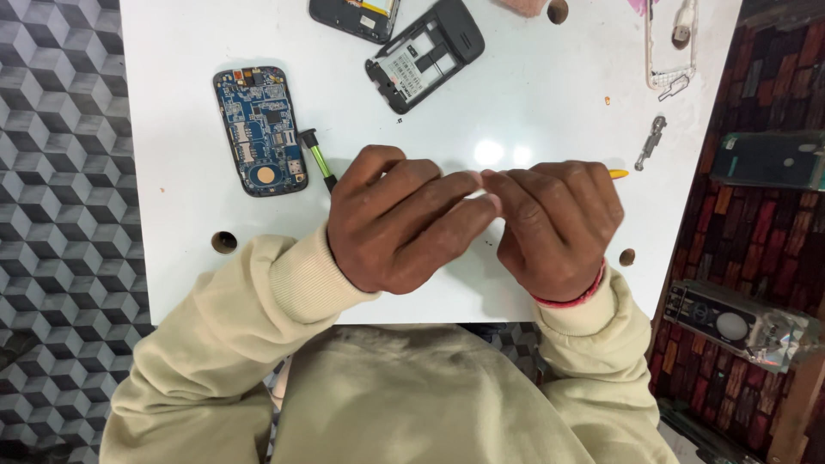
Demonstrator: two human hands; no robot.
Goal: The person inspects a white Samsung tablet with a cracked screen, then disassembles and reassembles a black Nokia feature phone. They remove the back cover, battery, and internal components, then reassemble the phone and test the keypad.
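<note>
My left hand (395,219) and my right hand (554,223) meet knuckles-up over the near middle of the white table (533,94), fingertips touching. Both sets of fingers are curled in, and whatever lies between the tips is hidden. An orange tool tip (619,174) pokes out past my right hand's knuckles. A screwdriver (316,157) with a black cap and green shaft lies on the table and runs under my left hand. Left of it lies an opened phone with a bare blue circuit board (258,129).
A black phone frame (425,53) and another dark phone part (354,15) lie at the far edge. A pale phone shell (670,43) and a small metal piece (650,142) sit at the right. The table has round holes (223,241). Electronic devices (730,322) rest beside the table on the right.
</note>
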